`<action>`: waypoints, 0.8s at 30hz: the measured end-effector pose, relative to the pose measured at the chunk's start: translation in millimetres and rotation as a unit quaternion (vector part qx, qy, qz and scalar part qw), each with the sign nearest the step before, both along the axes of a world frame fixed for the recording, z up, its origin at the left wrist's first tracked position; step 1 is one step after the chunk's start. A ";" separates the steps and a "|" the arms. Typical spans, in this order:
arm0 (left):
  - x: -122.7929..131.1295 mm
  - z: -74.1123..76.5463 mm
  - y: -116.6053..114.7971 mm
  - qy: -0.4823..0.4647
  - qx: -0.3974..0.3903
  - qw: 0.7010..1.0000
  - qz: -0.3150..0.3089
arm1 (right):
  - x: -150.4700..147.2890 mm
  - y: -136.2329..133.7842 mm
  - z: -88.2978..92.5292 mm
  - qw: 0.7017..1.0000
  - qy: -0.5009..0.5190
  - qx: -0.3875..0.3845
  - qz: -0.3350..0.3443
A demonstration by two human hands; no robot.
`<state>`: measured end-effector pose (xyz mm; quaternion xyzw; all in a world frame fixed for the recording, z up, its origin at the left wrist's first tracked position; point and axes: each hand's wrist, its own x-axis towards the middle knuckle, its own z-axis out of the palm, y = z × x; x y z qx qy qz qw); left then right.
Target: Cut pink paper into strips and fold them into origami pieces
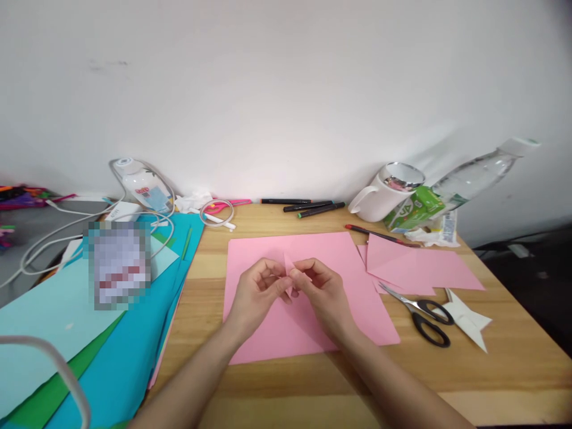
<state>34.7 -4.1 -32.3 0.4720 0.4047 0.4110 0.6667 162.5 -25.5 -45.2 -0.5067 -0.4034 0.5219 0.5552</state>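
My left hand (255, 293) and my right hand (322, 287) meet above a large pink paper sheet (357, 310) on the wooden table (313, 387). Both pinch a small folded pink paper piece (290, 266) between their fingertips. Its pointed tip sticks up between the thumbs. The fingers of both hands are curled closed around it.
Black-handled scissors (422, 313) and a white folded paper shape (467, 320) lie to the right, near more pink sheets (420, 268). Markers (313, 207), a white mug (384, 193), a carton (413, 208) and a plastic bottle (473, 173) line the wall. Blue and green paper sheets (89, 333) and cables (67, 232) fill the left.
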 end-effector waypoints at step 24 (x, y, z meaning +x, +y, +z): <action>-1.6 -2.5 0.4 0.110 0.047 0.993 -0.011 | 1.6 -5.0 4.8 0.955 -0.240 0.145 -0.099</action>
